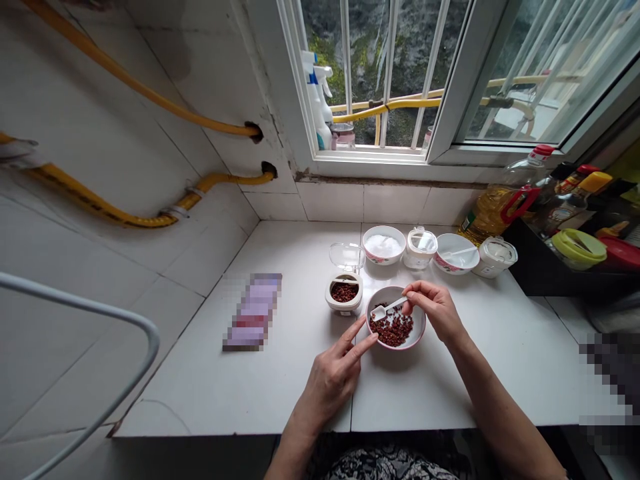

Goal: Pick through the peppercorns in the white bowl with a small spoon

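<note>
My right hand (436, 308) pinches the handle of a small white spoon (380, 313), whose scoop is over the dark red peppercorns (395, 331) inside a white bowl (421, 331). At the bowl's near-left rim, my left hand (340, 367) touches with two stretched-out, parted fingers; its other fingers are curled or hidden. Just left of the bowl stands a cream seasoning jar (344, 307), its clear lid (347, 256) flipped up. Similar red peppercorns (345, 291) are visible in that jar.
Behind are a bowl of white granules (384, 245), a lidded jar (420, 248), a bowl with a white spoon (456, 254) and another jar (495, 257). An oil bottle (500, 200) stands back right, beside a black rack (525, 267). A blurred purple packet (254, 312) lies left.
</note>
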Demonstrator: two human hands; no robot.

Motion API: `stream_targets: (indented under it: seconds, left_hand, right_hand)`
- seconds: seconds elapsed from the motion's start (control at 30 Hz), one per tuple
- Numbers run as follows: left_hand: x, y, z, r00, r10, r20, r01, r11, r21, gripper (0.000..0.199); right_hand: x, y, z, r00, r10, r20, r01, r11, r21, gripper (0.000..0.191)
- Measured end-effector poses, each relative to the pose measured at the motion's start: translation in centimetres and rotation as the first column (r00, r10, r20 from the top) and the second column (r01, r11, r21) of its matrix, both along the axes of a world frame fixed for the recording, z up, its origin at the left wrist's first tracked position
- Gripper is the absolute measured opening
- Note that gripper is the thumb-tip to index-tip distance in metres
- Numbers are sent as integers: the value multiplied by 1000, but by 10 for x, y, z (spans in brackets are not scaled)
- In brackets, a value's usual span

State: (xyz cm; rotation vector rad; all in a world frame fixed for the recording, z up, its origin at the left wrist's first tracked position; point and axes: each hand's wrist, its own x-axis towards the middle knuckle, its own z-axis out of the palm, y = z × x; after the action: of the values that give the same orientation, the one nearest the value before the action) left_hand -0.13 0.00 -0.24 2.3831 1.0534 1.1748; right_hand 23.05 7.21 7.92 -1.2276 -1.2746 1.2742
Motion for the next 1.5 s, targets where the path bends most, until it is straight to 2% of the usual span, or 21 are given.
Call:
stream_targets:
  seconds: [0.2,0.33,0.4,0.47,0.53,0.57,0.63,0.73,0.83,0.93,1.03,1.1,1.23,1.37,1.43,1.5]
  left_hand:
    - [0,0,1,1000,4,-5,-4,1000,6,64]
    - [1,0,-1,1000,-3,-3,3,1000,-6,63]
    - [1,0,-1,1000,-4,-5,4,1000,-6,64]
    - [1,0,-1,1000,2,-15,-2,1000,-2,64]
    - [0,0,1,1000,9,-24,-9,1000,3,65]
    - [0,0,1,1000,9,-27,-9,1000,4,66]
    - [0,0,2,999,6,-31,-6,1000,4,66]
    - [0,1,3,1000,10,-29,-10,1000,7,65]
    - [0,1,3,1000,12,-22,-12,1000,15,64]
    - [0,1,2,1000,7,-23,-7,1000,6,63]
    - [0,0,2,1000,12,-20,-12,1000,1,62]
    - [-1,0,2,1000,13,-16,-13,1000,-5,63]
    - [-1,0,2,1000,2,-12,-2,1000,-19,64]
    - [0,0,2,1000,6,-10,-6,1000,-12,65]
    - [0,0,1,1000,7,-10,-7,1000,-10,65]
    - [-1,0,0,1000,8,-12,-8,1000,-10,65]
  right_hand:
    - [-16,0,6,999,-45,-17,47,995,88,27]
    - [-31,-3,6,994,-88,71,63,952,300,18]
    - [-39,-5,2,978,-106,181,9,884,468,10]
    - [-44,-5,-2,938,-136,319,-106,763,638,12]
    - [-46,-6,-4,895,-181,408,-202,650,733,18]
    - [-45,-6,-3,883,-204,422,-219,617,756,20]
    - [-40,-6,1,882,-247,402,-188,598,779,21]
    - [-28,-7,7,884,-302,358,-95,632,769,16]
    - [-12,-7,6,857,-330,396,-56,704,708,13]
    - [0,-5,-2,806,-324,495,-74,775,627,15]
    - [3,-2,-13,754,-285,591,-122,824,553,17]
    - [-1,-1,-17,747,-238,620,-147,851,504,18]
    - [-8,-3,-17,808,-131,574,-138,906,400,18]
    - [-7,-5,-7,912,-59,406,-45,969,242,14]
    - [-4,-4,-4,948,-35,317,-14,988,153,14]
    - [-2,-3,-4,954,-36,297,-3,992,130,15]
